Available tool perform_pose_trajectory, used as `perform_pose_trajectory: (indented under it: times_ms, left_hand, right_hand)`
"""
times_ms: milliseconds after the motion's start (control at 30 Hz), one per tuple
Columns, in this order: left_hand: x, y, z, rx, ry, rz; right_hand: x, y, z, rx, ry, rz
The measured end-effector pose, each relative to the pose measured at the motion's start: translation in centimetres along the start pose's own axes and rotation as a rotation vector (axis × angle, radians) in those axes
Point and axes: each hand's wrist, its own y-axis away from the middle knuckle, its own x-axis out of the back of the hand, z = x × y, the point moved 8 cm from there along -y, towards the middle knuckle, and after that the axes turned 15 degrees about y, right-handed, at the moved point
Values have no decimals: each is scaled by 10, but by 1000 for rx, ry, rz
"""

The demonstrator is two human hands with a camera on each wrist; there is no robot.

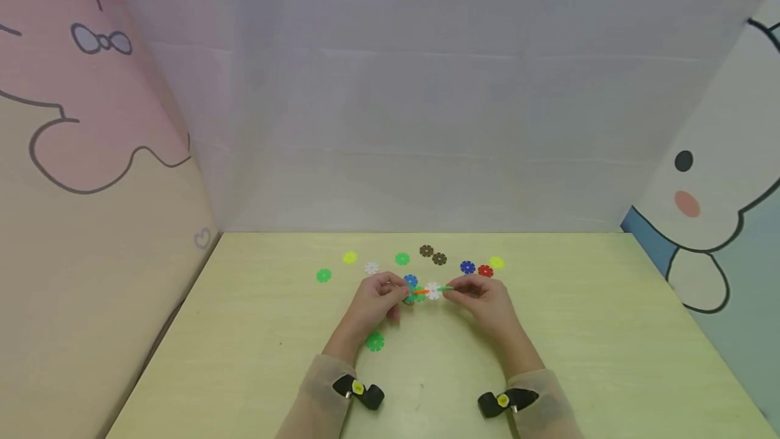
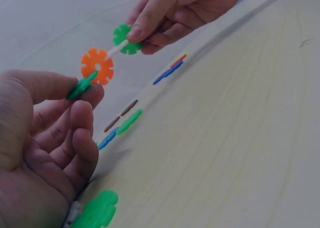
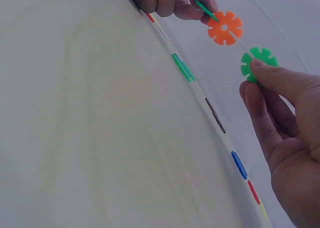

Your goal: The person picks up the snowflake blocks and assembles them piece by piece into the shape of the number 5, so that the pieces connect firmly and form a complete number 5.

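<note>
A short chain of notched plastic discs is stretched between both hands above the table. My left hand [image 1: 379, 295] pinches the dark green disc [image 2: 82, 86] at one end between thumb and finger. Slotted into that piece is an orange disc [image 2: 98, 66], face-on in both wrist views. A white disc [image 1: 432, 290] joins the orange one to a green disc [image 3: 258, 64] at the other end; in the wrist views it shows edge-on. My right hand [image 1: 484, 300] holds that green end disc with thumb and fingertips. The discs are joined at their slots.
Loose discs lie on the table [image 1: 585, 330]: green [image 1: 323, 276], yellow [image 1: 350, 257], brown [image 1: 426, 251], dark blue [image 1: 467, 267], red [image 1: 485, 270] and others behind the hands. Another green disc [image 1: 375, 341] lies by the left forearm. A pale curtain [image 1: 396, 120] hangs behind the table.
</note>
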Motion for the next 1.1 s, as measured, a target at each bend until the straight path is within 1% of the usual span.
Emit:
perform_pose_trajectory:
  times_ms: [167,333,467,600,767,833,967,1100]
  left_hand:
    - [1,0,-3,38,-9,-19]
    - [-4,2,-8,77,-56,-89]
    - [-6,3,-8,85,-58,-113]
    - [-3,2,-7,68,-26,-90]
    - [5,-1,-4,32,47,-17]
    - [6,-1,-4,26,67,-3]
    - [7,-2,-5,21,85,-3]
    - [7,-2,-6,22,95,4]
  right_hand:
    - [1,-2,0,9,-17,6]
    - [0,-2,0,15,-36,-4]
    - [1,-1,0,13,-46,-22]
    - [8,-1,4,-21,-37,-12]
    - [24,0,14,-80,-37,21]
    - [31,1,19,-106,-28,29]
    - [45,2,29,-142,27,46]
    - [52,1,41,-184,89,52]
